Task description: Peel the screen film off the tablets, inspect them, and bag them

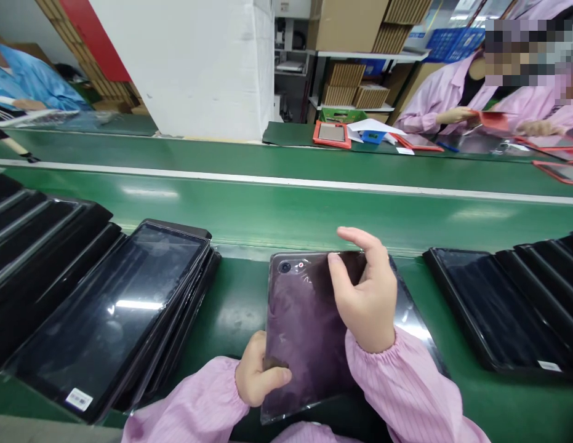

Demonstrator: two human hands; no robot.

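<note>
A tablet [309,332] in a clear plastic sleeve is tilted in front of me, its dark purplish back and round camera lens facing up. My left hand [261,372] grips its lower left edge, thumb on the back and fingers underneath. Over the upper right part is my right hand [367,289], thumb and index finger apart. The thumb tip is near the tablet's top edge; whether it touches is unclear, and the other fingers are partly hidden. Another glossy dark panel [410,317] shows beneath the right forearm, mostly covered.
Stacked black tablets [115,301] lean at left, beside more dark ones [32,246]. A fanned row of tablets [489,307] lies at right. Behind runs a green bench [249,203] with a white strip. Across it, people in pink sleeves [461,86] handle red-framed items; a white pillar [198,67] stands left.
</note>
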